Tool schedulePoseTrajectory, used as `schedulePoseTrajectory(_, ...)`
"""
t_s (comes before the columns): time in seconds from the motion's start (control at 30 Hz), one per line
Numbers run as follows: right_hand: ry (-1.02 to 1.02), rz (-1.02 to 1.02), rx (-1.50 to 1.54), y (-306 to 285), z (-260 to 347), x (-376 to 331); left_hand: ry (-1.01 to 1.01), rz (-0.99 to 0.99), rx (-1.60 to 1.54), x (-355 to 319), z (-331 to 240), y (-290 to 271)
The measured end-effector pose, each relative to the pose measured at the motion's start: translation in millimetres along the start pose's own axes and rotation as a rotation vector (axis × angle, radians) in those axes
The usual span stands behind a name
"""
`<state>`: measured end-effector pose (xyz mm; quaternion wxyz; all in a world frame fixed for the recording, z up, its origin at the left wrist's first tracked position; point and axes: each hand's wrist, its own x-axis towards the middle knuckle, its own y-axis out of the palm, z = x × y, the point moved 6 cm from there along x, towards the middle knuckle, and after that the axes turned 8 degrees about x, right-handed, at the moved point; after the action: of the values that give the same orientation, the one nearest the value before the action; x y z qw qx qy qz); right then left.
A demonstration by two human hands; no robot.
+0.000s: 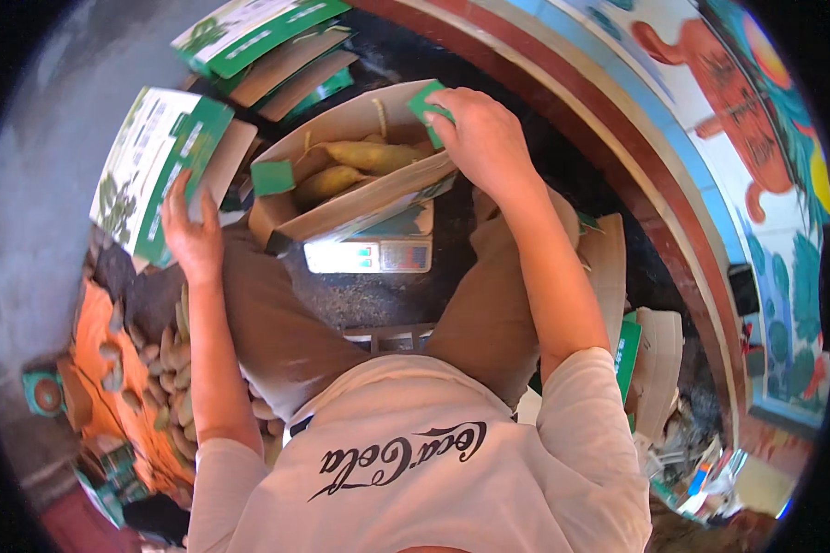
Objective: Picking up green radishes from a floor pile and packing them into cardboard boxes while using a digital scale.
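Note:
An open cardboard carton point(369, 205) stands on a digital scale point(369, 256) between my knees. Several long yellowish root vegetables point(364, 157), which look like sweet potatoes, lie inside it. My right hand point(480, 138) is closed on the green corner flap point(429, 103) at the carton's far right. Another green flap point(273, 177) sticks up at its left end. To the left, my left hand point(194, 230) lies against the green edge of a white-and-green carton lid point(148, 175). Its fingers are stretched out and apart; whether they press on the lid I cannot tell.
Folded white-and-green cartons point(258, 46) are stacked at the far left. Loose brownish tubers point(171, 369) lie on an orange sheet point(97, 336) by my left side. More cardboard point(655, 369) leans at my right. A painted wall point(756, 120) runs along the right.

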<state>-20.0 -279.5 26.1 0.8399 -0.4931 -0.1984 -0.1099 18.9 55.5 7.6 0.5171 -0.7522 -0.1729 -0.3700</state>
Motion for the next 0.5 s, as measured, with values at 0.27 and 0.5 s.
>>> schedulePoseTrajectory(0.27,0.443,-0.337,-0.223,-94.4,-112.3,-137.3,0.024,0.045,0.028,-0.2,-2.9,-1.5)
schedulePoseTrajectory(0.5,1.151,-0.019,-0.498,-100.8,-209.1,-330.1,0.045,0.055,0.020,-1.4,-12.3,0.9)
